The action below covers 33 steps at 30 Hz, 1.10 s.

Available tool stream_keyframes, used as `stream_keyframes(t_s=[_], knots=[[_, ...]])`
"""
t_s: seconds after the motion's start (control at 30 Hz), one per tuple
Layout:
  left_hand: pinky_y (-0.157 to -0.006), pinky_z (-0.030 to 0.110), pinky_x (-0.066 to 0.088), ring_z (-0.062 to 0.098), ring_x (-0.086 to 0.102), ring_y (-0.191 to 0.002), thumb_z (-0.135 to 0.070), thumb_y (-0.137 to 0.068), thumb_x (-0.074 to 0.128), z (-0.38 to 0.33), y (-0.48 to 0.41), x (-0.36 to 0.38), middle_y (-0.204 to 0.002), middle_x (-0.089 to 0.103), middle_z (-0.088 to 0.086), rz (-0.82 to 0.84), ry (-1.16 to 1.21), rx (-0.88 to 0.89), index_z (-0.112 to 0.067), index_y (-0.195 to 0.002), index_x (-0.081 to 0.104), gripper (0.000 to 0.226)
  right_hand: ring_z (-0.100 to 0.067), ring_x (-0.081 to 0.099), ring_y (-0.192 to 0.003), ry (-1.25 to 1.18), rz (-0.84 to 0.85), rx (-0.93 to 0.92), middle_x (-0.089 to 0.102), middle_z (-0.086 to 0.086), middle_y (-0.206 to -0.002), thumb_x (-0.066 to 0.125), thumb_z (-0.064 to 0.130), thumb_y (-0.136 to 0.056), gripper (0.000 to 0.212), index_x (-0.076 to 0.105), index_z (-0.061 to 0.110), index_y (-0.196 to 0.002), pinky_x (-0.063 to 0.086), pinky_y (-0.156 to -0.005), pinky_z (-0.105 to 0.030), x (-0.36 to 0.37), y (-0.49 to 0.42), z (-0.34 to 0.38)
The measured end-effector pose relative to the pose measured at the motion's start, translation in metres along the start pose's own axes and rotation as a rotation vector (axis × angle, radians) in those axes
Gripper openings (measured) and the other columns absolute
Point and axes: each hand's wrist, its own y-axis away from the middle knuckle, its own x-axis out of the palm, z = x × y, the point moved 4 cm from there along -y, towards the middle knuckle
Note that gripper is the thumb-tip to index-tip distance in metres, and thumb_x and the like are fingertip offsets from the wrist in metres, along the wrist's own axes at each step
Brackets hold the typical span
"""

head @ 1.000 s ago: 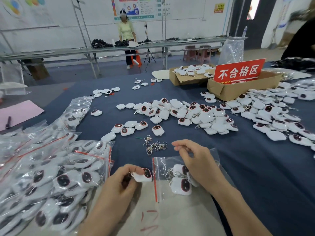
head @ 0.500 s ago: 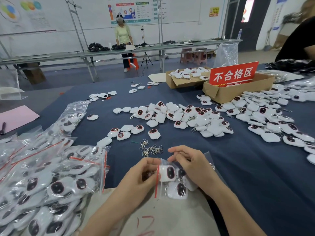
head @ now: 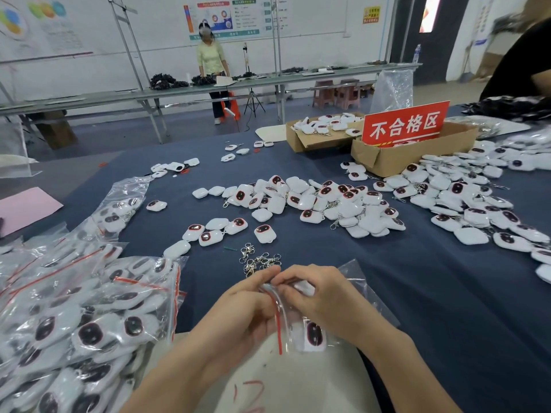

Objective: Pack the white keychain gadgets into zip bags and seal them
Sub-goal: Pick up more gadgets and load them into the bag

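The left hand (head: 238, 318) and the right hand (head: 323, 299) meet at the mouth of a small clear plastic zip bag (head: 284, 317), which lies near the front edge of the table covered with dark blue cloth (head: 432, 293). Both hands pinch the top of the bag beside its red strip. I judge they hold it so in order to bring the two lips together and press the seal shut. One white keychain gadget with a dark oval face (head: 313, 335) is inside the bag, just under the right hand. The heap of filled bags (head: 89, 317) lies at the left and the loose white gadgets (head: 328, 204) lie ahead, probably to keep both within reach. The right hand covers most of the bag, so the number of gadgets inside cannot be counted. It is also not clear whether the strip is already closed.
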Motion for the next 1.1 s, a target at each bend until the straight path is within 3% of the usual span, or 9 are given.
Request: stream_keyframes(t_s=[0.13,0.2,0.33,0.43,0.5,0.63,0.87,0.97,1.1], knots=[[-0.09,0.037,0.06,0.035,0.07,-0.108,0.016,-0.09,0.036,-0.007,0.004,-0.014,-0.112,0.075,0.014,-0.105,-0.309,0.104,-0.023,-0.131,0.06,0.062,-0.004,0.071,-0.094,-0.248,-0.011,0.158,0.077,0.013,-0.093,0.065,0.014,-0.097,0.02,0.074,0.032,-0.1,0.054,-0.087,-0.021,-0.004,-0.003,-0.008],[-0.076,0.028,0.061,0.028,0.075,-0.095,0.013,-0.095,0.036,-0.012,0.006,-0.023,-0.103,0.078,0.01,-0.143,-0.442,0.159,-0.024,-0.124,0.061,0.053,-0.002,0.071,-0.097,-0.359,-0.046,0.234,0.077,0.015,-0.096,0.06,0.014,-0.099,0.025,0.072,0.036,-0.1,0.054,-0.088,-0.02,-0.011,-0.005,-0.014],[-0.074,0.031,0.061,0.018,0.074,-0.079,0.004,-0.099,0.037,-0.017,0.004,-0.041,-0.089,0.079,-0.001,-0.298,-0.622,0.28,-0.026,-0.116,0.062,0.042,-0.009,0.072,-0.098,-0.596,-0.172,0.374,0.078,0.006,-0.102,0.056,0.014,-0.102,0.024,0.074,0.029,-0.106,0.055,-0.088,-0.023,-0.024,-0.01,-0.027],[-0.067,0.013,0.049,0.007,0.066,-0.075,-0.01,-0.099,0.047,-0.022,-0.009,-0.048,-0.087,0.074,-0.022,-0.455,-0.852,0.408,-0.034,-0.111,0.062,0.031,-0.018,0.072,-0.105,-0.955,-0.269,0.521,0.077,-0.002,-0.109,0.055,0.016,-0.102,0.022,0.073,0.024,-0.111,0.055,-0.09,-0.03,-0.027,-0.013,-0.038],[-0.062,0.007,0.042,-0.002,0.061,-0.078,-0.015,-0.099,0.05,-0.027,-0.025,-0.048,-0.089,0.071,-0.015,-0.511,-0.905,0.458,-0.032,-0.113,0.063,0.027,-0.02,0.072,-0.107,-1.124,-0.318,0.567,0.076,-0.003,-0.113,0.055,0.017,-0.102,0.021,0.068,0.02,-0.119,0.056,-0.091,-0.033,-0.029,-0.015,-0.045],[-0.084,0.029,0.047,0.017,0.063,-0.097,-0.022,-0.101,0.05,-0.04,-0.075,-0.042,-0.111,0.067,0.002,-0.5,-1.069,0.394,-0.018,-0.117,0.061,0.02,-0.02,0.073,-0.106,-1.339,-0.374,0.643,0.076,-0.002,-0.114,0.055,0.022,-0.102,0.023,0.065,0.02,-0.123,0.057,-0.087,-0.033,-0.031,-0.02,-0.053],[-0.089,0.043,0.043,0.041,0.055,-0.105,-0.045,-0.1,0.051,-0.065,-0.14,-0.027,-0.106,0.063,0.027,-0.545,-1.36,0.267,0.004,-0.094,0.061,0.05,-0.018,0.076,-0.096,-1.372,-0.391,0.697,0.078,-0.003,-0.105,0.056,0.02,-0.102,0.023,0.065,0.017,-0.122,0.061,-0.075,-0.029,-0.022,-0.02,-0.068],[-0.083,0.039,0.048,0.031,0.059,-0.101,-0.038,-0.094,0.062,-0.066,-0.144,-0.025,-0.107,0.065,0.013,-0.483,-1.236,0.313,-0.009,-0.11,0.058,0.033,-0.018,0.076,-0.092,-1.356,-0.399,0.689,0.078,-0.005,-0.101,0.056,0.017,-0.102,0.02,0.067,0.014,-0.119,0.061,-0.072,-0.027,-0.02,-0.021,-0.072],[-0.072,0.023,0.045,0.01,0.064,-0.088,-0.027,-0.093,0.069,-0.056,-0.133,-0.026,-0.098,0.066,-0.009,-0.328,-1.012,0.452,-0.036,-0.103,0.051,0.022,-0.017,0.075,-0.089,-1.261,-0.38,0.658,0.078,-0.005,-0.096,0.054,0.013,-0.103,0.018,0.069,0.012,-0.113,0.061,-0.074,-0.025,-0.018,-0.021,-0.073]])
